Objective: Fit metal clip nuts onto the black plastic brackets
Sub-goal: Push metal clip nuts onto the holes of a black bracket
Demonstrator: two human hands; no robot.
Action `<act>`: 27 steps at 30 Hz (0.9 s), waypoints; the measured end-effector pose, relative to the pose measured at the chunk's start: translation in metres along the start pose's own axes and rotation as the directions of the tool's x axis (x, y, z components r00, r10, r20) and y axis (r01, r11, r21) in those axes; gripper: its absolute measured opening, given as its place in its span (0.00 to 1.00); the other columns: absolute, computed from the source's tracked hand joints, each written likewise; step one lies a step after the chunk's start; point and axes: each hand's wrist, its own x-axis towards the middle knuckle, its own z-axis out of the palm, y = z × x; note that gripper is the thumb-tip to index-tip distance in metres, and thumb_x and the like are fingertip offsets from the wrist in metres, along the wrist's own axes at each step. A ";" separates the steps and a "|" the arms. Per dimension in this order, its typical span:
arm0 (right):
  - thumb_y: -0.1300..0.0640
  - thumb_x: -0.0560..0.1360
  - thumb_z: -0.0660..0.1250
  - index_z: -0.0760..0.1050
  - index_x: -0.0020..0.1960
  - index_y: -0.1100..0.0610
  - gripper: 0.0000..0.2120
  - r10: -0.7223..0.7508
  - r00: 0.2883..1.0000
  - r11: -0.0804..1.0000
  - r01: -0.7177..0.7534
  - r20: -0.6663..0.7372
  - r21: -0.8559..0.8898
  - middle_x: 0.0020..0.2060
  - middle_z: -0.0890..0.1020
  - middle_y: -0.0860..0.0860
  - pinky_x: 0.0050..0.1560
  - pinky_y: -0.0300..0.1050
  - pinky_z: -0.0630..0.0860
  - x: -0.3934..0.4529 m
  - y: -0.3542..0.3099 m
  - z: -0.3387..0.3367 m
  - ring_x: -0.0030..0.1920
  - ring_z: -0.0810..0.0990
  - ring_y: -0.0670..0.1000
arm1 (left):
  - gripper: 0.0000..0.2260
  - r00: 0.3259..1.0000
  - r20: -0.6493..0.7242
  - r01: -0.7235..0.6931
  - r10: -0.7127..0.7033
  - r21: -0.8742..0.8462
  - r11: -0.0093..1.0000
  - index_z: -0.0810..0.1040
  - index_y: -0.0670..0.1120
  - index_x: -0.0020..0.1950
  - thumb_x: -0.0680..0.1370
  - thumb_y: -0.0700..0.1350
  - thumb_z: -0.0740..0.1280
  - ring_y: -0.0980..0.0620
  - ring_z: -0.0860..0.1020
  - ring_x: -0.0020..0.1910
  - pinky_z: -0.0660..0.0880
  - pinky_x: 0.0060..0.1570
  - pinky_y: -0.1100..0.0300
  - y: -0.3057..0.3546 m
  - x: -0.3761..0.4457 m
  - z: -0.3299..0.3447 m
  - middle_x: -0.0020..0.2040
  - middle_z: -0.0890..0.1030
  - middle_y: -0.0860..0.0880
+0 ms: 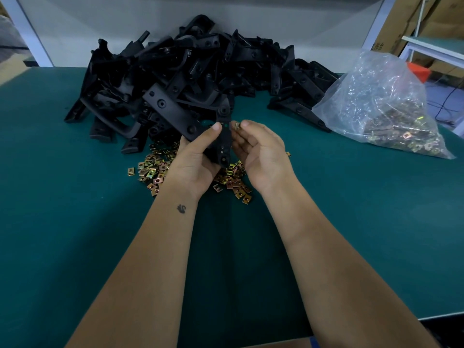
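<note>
Both hands work above the green surface [75, 247], forearms reaching in from the near edge. We note a small dark mark on the left wrist. Our left hand [193, 162] grips a black plastic bracket [224, 136], thumb pressed on its upper face, fingers curled behind; the bracket stands roughly upright, its narrow strip running from the palm upward. Our right hand [261, 154] pinches one metal clip nut [237, 126] between thumb and fingertips, just beside the bracket's right edge near the top; we cannot tell whether nut and bracket touch.

Under and just beyond the hands: a loose scatter of clip nuts [153, 172], brass-coloured, lying flat on the surface, some hidden by the wrists.

Farther back: a heap of black brackets [175, 79], piled in all directions against the white back panel [100, 21].

Right of the heap: a clear plastic bag [381, 101], slumped on the surface, holding more clip nuts, touching the heap's right end.

Far right background: cardboard boxes [414, 16], a white frame, an orange item, partly hidden.
</note>
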 end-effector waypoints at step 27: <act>0.66 0.78 0.66 0.78 0.42 0.61 0.07 0.027 0.996 0.982 -0.010 0.090 -0.187 0.40 0.83 0.56 0.43 0.41 0.80 -0.004 -0.002 0.001 0.41 0.82 0.51 | 0.34 0.994 0.021 -0.108 0.106 0.178 0.978 0.67 0.47 0.72 0.68 0.40 0.74 0.48 0.79 0.63 0.74 0.66 0.47 0.001 -0.004 -0.003 0.66 0.79 0.45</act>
